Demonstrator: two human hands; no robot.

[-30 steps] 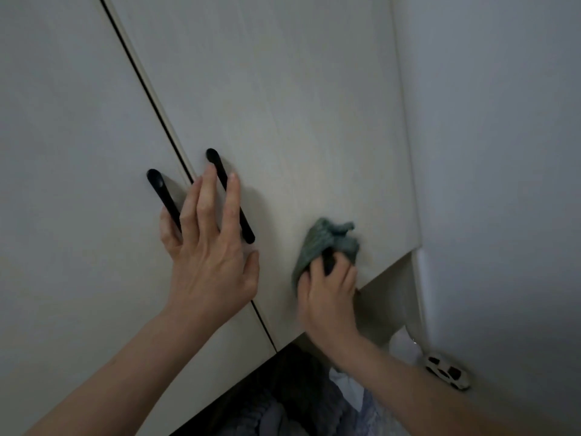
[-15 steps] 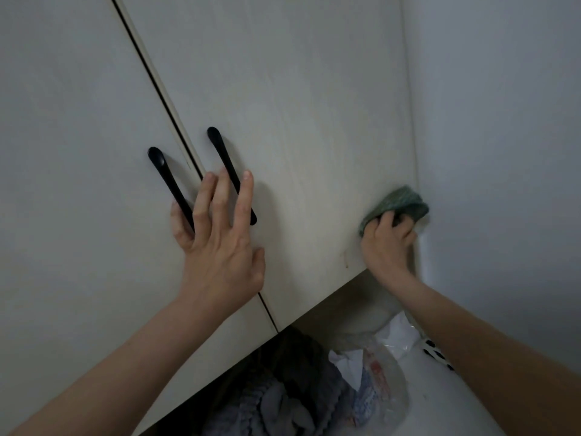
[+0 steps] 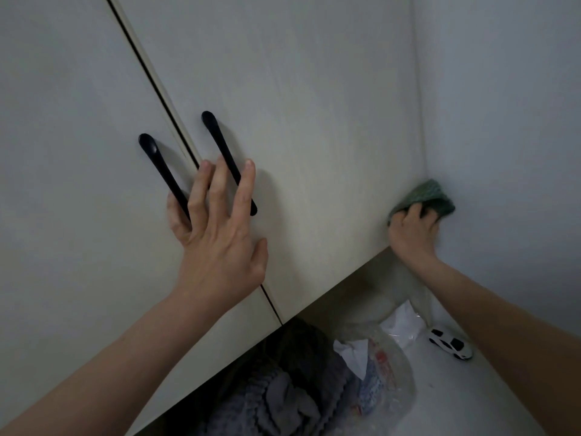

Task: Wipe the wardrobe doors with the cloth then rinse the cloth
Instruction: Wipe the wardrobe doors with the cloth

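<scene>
Since a second ago the right hand (image 3: 413, 229) has carried the cloth (image 3: 423, 196) from the middle of the right door (image 3: 314, 136) out to its right edge, and since half a second ago it has barely shifted; the left hand (image 3: 217, 234) has kept its place.

Nearest, below the doors, lie a dark pile of fabric (image 3: 283, 394), crumpled plastic (image 3: 386, 366) and a small white toy car (image 3: 451, 343).

Farther up, the left hand lies with straight, spread fingers across the two black handles (image 3: 217, 136), bracing the doors. The right hand grips the bunched green cloth, pressed where the right door meets the wall (image 3: 503, 121).

Judging by this, wiping is still underway: the right door's lower part seems covered, while its upper area and the left door (image 3: 63, 152) may remain. Rinsing is not yet begun.
</scene>
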